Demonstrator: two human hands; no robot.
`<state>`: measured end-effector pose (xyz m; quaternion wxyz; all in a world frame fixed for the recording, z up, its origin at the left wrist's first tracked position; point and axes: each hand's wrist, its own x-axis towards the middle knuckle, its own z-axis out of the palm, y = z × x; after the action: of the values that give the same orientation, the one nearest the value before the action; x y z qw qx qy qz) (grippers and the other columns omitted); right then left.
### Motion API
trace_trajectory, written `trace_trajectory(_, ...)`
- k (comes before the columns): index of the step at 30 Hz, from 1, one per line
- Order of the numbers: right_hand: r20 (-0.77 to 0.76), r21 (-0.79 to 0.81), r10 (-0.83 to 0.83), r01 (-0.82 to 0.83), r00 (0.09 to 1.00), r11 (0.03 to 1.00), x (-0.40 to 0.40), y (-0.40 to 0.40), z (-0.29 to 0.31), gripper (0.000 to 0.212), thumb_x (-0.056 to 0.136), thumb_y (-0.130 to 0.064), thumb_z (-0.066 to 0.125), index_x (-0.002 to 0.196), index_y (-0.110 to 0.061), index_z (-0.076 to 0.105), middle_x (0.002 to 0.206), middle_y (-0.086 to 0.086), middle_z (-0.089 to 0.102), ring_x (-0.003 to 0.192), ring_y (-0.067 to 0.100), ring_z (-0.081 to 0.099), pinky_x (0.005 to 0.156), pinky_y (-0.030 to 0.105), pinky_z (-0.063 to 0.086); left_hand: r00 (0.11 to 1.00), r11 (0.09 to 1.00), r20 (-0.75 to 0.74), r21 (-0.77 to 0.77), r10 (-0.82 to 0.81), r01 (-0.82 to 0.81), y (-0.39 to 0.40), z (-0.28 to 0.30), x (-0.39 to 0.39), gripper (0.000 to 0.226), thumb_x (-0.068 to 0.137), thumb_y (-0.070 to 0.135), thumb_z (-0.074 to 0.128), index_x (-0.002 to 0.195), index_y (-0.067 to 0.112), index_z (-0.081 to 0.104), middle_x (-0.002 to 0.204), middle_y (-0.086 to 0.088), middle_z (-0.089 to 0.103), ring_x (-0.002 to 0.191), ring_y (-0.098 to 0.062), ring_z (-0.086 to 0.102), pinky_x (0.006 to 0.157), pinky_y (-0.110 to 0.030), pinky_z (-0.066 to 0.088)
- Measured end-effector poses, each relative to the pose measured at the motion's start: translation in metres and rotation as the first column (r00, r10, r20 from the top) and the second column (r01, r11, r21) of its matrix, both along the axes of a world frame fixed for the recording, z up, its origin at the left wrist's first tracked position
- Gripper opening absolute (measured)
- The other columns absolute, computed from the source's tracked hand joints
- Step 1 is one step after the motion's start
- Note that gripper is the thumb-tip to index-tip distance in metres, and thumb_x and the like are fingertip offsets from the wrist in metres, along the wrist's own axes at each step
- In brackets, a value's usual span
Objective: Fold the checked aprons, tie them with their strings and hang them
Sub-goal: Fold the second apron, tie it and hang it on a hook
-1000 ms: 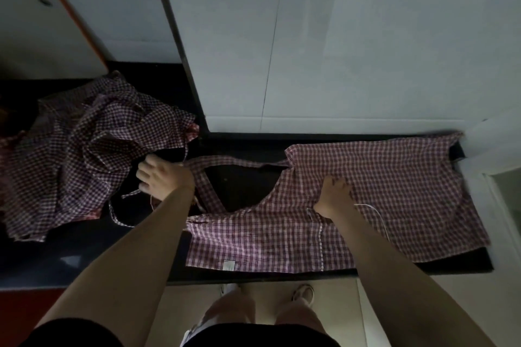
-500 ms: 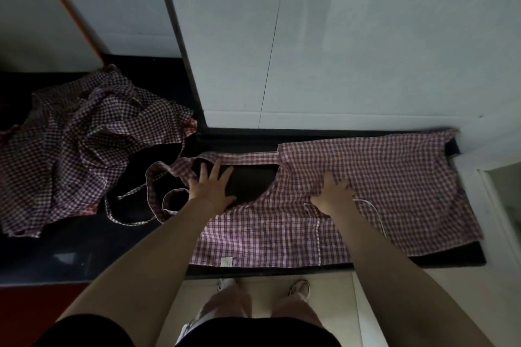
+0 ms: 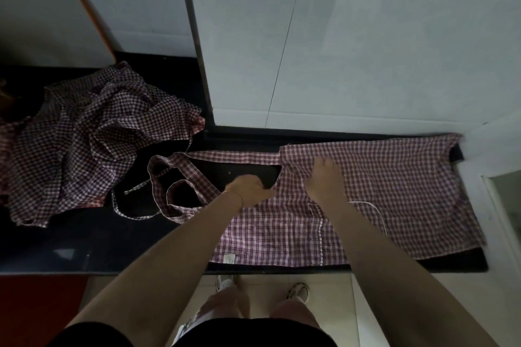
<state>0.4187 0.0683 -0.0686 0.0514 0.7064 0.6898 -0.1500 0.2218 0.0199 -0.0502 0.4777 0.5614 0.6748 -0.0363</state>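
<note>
A checked apron (image 3: 400, 191) lies spread flat on the right half of the black counter (image 3: 84, 242). Its neck strap (image 3: 180, 169) loops to the left and a thin tie string (image 3: 135, 213) trails beside it. Another white string (image 3: 376, 210) curves over the cloth. My right hand (image 3: 324, 180) presses flat on the apron's upper part, fingers spread. My left hand (image 3: 248, 190) is blurred at the bib's left edge, fingers pointing right; whether it grips the cloth is unclear.
A crumpled pile of checked aprons (image 3: 93, 144) lies on the counter's left. A white board with an orange rim (image 3: 56, 14) leans behind it. White wall tiles (image 3: 366, 51) rise close behind the spread apron. A white ledge (image 3: 496, 175) bounds the right end.
My left hand left the neck strap, laid flat on the counter, then slid right to the bib's edge. The strap now lies in a loop. My right hand stayed on the apron.
</note>
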Motion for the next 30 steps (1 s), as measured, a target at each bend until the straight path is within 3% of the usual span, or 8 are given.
trace_trajectory(6,-0.154,0.123,0.226,-0.209,0.962,0.97,-0.025,0.027,0.011,0.048,0.089,0.002,0.053,0.136,-0.008,0.048,0.132,0.011,0.049,0.117,0.028,0.05,0.088,0.036,0.046,0.982,0.989,0.165,0.098,0.093,-0.11,-0.003,-0.006,0.003,0.014,0.087,0.028,0.071,0.089,0.014,0.073,0.095,-0.001,0.069,0.087,-0.015,0.062,0.078,-0.026,0.052)
trace_trajectory(9,-0.232,0.025,0.297,-0.299,0.926,0.954,-0.041,0.041,0.004,0.058,0.093,0.002,0.048,0.147,-0.017,0.039,0.143,0.01,0.041,0.111,0.028,0.055,0.075,0.033,0.044,0.967,0.995,0.244,0.043,0.075,-0.088,-0.003,-0.004,-0.006,0.016,0.085,0.026,0.074,0.096,0.015,0.072,0.095,0.002,0.066,0.09,-0.015,0.062,0.082,-0.025,0.051)
trace_trajectory(12,-0.166,-0.121,0.322,-0.344,0.932,0.931,-0.052,0.053,-0.008,0.052,0.098,-0.012,0.051,0.147,-0.022,0.038,0.142,0.01,0.039,0.109,0.028,0.056,0.075,0.032,0.042,0.972,0.997,0.23,-0.064,0.044,-0.03,-0.006,-0.005,-0.014,0.024,0.089,0.027,0.069,0.109,0.014,0.069,0.111,-0.002,0.063,0.104,-0.019,0.058,0.092,-0.029,0.05)
trace_trajectory(16,-0.048,-0.065,0.296,-0.299,0.954,0.952,-0.057,0.058,-0.004,0.022,0.091,0.0,0.051,0.11,-0.009,0.053,0.115,0.012,0.047,0.085,0.024,0.049,0.066,0.034,0.04,0.985,0.981,0.167,-0.192,0.035,-0.002,-0.01,-0.011,-0.025,0.038,0.089,0.032,0.069,0.118,0.009,0.064,0.108,-0.006,0.059,0.103,-0.025,0.058,0.091,-0.035,0.049)
trace_trajectory(20,-0.041,0.054,0.335,-0.333,0.941,0.941,-0.042,0.061,0.017,0.008,0.089,0.001,0.051,0.088,-0.007,0.053,0.094,0.006,0.046,0.075,0.023,0.048,0.055,0.035,0.038,0.989,0.966,0.027,-0.208,-0.148,0.15,0.005,-0.016,-0.032,0.038,0.09,0.039,0.066,0.106,0.006,0.072,0.112,-0.012,0.069,0.104,-0.026,0.065,0.092,-0.035,0.054)
trace_trajectory(22,-0.073,0.071,0.34,-0.335,0.937,0.939,-0.033,0.061,0.027,0.008,0.089,-0.002,0.054,0.083,-0.009,0.053,0.092,0.003,0.045,0.074,0.02,0.048,0.056,0.033,0.04,0.983,0.984,-0.088,-0.081,-0.163,0.156,0.015,-0.01,-0.027,0.039,0.092,0.044,0.059,0.102,0.008,0.07,0.106,-0.008,0.069,0.098,-0.023,0.064,0.087,-0.036,0.054)
trace_trajectory(26,-0.114,0.065,0.305,-0.3,0.945,0.952,-0.014,0.054,0.036,0.007,0.093,-0.008,0.055,0.086,-0.009,0.053,0.092,0.003,0.045,0.081,0.025,0.053,0.064,0.036,0.041,0.978,0.942,-0.199,0.337,0.063,0.008,0.041,0.015,-0.005,0.026,0.098,0.031,0.046,0.104,0.01,0.06,0.107,-0.009,0.059,0.093,-0.023,0.057,0.075,-0.034,0.049)
trace_trajectory(30,-0.137,-0.128,0.219,-0.237,0.966,0.963,0.001,0.042,0.013,0.018,0.094,-0.017,0.059,0.112,-0.012,0.058,0.115,0.009,0.059,0.105,0.026,0.059,0.084,0.03,0.045,0.977,0.93,-0.204,0.368,0.052,0.028,0.063,0.009,0.003,0.033,0.098,0.022,0.047,0.129,0.014,0.051,0.129,-0.008,0.046,0.117,-0.026,0.046,0.09,-0.038,0.047)
